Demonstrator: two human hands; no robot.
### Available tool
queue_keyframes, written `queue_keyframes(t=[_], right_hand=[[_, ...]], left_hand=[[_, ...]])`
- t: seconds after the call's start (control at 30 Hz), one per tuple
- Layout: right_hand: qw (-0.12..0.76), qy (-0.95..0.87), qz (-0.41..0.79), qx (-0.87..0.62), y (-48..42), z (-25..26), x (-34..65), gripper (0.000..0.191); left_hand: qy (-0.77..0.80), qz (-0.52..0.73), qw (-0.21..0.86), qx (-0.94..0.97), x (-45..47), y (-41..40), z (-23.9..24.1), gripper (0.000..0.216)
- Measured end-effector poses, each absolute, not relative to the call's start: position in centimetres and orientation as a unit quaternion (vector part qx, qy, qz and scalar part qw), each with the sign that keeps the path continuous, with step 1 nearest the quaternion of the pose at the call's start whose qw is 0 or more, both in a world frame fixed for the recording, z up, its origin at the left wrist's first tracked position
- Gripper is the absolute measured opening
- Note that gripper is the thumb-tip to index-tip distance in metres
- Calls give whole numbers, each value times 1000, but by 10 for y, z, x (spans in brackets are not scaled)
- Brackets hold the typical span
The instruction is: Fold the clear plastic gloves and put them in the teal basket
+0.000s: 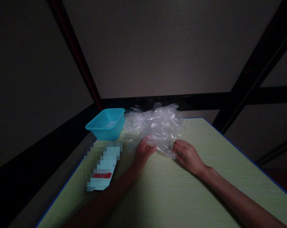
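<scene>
A crumpled heap of thin, clear plastic [155, 123] lies near the far edge of the table; whether it is bags, gloves or sheets I cannot tell. My left hand [144, 150] is at the near side of the heap, thumb and fingers closed on the plastic, some of which covers the fingertips. To its right, my right hand [187, 155] has its fingers curled in and grips the near right corner of the plastic. A stretch of the film is spread between the two hands, low over the tabletop.
A turquoise plastic basin [107, 134] stands at the far left, touching or nearly touching the heap, with something pale inside. A blurred-out flat, light-blue item with a red band [104, 171] lies left of my left forearm. The pale green table [162, 196] has a blue edge; a wall rises behind.
</scene>
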State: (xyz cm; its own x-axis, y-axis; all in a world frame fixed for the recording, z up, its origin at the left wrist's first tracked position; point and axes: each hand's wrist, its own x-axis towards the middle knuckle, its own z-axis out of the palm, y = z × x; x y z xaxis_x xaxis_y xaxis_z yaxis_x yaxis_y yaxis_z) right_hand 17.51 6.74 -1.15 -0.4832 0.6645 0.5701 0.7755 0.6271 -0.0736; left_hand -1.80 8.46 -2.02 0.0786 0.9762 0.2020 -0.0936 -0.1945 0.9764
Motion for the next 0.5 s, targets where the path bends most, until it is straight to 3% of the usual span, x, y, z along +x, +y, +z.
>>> queue_keyframes(t=[0.1, 0.3, 0.5], right_hand=[[293, -853, -112, -416, 68, -12, 179, 25], [342, -848, -105, -391, 63, -6, 186, 39], [336, -871, -59, -354, 57, -1, 191, 23]], left_hand=[[450, 553, 452, 536, -21, 86, -20, 15], [469, 560, 439, 523, -22, 89, -20, 32], [461, 562, 464, 507, -22, 88, -26, 49]])
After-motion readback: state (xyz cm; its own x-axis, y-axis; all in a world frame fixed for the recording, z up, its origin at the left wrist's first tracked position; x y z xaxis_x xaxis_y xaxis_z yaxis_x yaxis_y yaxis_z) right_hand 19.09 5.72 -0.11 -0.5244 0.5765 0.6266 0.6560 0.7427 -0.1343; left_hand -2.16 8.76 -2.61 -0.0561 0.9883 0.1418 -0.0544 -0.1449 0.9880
